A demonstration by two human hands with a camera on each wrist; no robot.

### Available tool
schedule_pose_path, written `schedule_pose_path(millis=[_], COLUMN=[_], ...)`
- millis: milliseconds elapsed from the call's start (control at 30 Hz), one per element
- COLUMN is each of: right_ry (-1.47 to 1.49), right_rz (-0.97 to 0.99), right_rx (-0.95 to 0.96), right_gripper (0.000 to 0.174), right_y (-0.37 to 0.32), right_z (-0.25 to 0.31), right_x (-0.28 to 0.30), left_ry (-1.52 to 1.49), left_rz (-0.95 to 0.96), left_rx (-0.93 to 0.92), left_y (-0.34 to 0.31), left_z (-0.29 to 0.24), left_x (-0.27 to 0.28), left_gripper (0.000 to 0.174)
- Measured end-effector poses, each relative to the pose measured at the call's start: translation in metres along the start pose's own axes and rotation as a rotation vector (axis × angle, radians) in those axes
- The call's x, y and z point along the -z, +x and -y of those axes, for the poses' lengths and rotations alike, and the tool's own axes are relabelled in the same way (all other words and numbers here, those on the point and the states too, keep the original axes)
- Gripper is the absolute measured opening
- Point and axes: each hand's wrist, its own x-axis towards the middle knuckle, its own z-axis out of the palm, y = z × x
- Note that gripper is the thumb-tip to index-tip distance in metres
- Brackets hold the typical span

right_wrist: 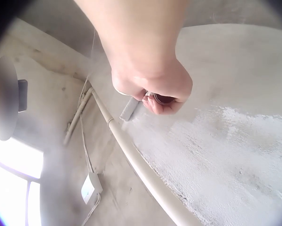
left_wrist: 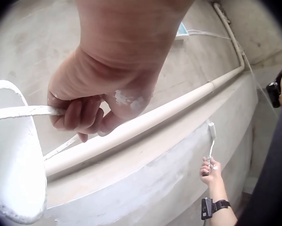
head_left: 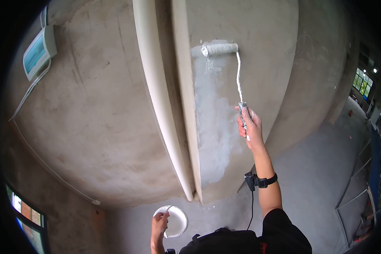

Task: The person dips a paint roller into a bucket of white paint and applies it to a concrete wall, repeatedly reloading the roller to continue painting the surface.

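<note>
Above your right hand [head_left: 251, 123], white paint-coated cylindrical roller [head_left: 221, 49] touches grey concrete wall [head_left: 264, 63]; fingers wrap its handle [head_left: 242, 106]. Lower left, your left hand [head_left: 159, 224] grips thin white bail [left_wrist: 28, 111] of round white bucket [head_left: 183, 220].

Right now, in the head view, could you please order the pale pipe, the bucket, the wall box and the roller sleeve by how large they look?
1. Pale pipe, by far the largest
2. Wall box and bucket, too alike to rank
3. Roller sleeve, the smallest

Bare walls [head_left: 101, 106] and exposed pipe [head_left: 157, 84] show an unfinished room.
</note>
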Motion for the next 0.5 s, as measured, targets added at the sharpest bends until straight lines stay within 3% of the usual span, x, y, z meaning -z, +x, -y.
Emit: schedule_pose_path(millis=[500], right_ry=[0.052], right_rz=[0.010], right_rx=[-0.221], right_gripper=[0.032], right_y=[-0.066], right_z=[-0.147], right_x=[0.041], left_ry=[-0.025], left_rz=[0.021], left_rx=[0.026], left_y=[-0.002], left_z=[-0.026], left_x=[-0.009], left_gripper=[0.027])
